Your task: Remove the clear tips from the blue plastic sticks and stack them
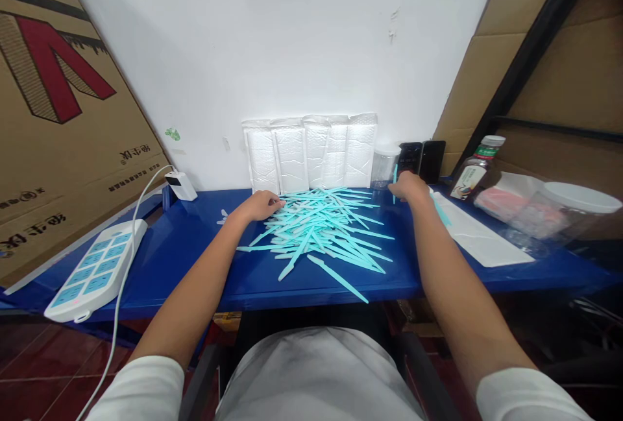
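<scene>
A heap of teal eyebrow razors (316, 220) with pale blade covers lies loosely crossed on the blue table. One razor (335, 276) points out toward the front edge. At the heap's left edge is my left hand (264, 205), its fingers closed and touching the pile; what they pinch is hidden. My right hand (407, 185) is right of the heap, closed on a single teal eyebrow razor (395, 178) held upright. That razor is just in front of a clear plastic jar (385, 165) with a white lid.
White padded bubble mailers (311, 152) lean against the wall. Two dark phones (432, 160) stand behind my right hand. To the right are a white sheet (481, 233), a brown bottle (474, 171) and a large jar (559, 210). A power strip (100, 265) with a cable lies left.
</scene>
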Demonstrator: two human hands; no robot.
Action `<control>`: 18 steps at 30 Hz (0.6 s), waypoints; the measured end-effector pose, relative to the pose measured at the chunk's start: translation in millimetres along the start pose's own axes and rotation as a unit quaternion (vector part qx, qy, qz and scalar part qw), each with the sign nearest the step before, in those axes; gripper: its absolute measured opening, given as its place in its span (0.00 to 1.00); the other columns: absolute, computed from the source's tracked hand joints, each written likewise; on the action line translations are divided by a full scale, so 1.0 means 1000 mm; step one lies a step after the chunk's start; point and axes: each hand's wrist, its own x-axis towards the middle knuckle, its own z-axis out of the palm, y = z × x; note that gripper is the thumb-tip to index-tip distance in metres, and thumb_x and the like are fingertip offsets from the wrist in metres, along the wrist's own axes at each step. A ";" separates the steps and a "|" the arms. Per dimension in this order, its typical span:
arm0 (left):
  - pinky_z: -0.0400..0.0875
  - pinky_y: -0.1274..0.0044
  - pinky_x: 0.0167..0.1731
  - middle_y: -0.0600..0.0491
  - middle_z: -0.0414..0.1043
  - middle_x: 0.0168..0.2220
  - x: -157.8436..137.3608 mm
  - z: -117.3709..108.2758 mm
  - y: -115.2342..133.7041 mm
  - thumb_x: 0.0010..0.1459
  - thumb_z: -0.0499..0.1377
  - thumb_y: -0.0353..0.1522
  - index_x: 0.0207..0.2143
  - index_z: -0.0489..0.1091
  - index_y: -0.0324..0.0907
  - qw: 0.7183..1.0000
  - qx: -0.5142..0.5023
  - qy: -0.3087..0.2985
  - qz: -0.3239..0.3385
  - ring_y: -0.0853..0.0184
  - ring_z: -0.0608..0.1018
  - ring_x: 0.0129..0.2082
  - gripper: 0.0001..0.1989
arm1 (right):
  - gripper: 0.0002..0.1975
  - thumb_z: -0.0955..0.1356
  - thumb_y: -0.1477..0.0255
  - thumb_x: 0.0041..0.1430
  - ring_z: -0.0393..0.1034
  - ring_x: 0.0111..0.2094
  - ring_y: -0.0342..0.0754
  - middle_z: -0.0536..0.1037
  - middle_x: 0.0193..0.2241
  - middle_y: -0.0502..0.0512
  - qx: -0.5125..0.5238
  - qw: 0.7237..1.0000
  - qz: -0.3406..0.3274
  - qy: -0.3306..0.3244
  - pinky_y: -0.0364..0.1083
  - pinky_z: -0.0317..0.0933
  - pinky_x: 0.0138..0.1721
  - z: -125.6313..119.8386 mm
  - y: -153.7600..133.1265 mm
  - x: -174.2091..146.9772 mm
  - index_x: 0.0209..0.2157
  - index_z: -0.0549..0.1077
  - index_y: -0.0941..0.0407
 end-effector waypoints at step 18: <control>0.61 0.73 0.28 0.51 0.74 0.23 -0.001 -0.006 -0.004 0.66 0.49 0.55 0.31 0.81 0.41 0.999 0.018 -0.034 -0.007 0.64 0.71 0.24 0.32 | 0.17 0.73 0.69 0.60 0.82 0.36 0.58 0.83 0.33 0.65 0.007 1.000 0.004 -0.005 0.52 0.73 0.44 -0.003 -0.001 -0.003 0.48 0.80 0.63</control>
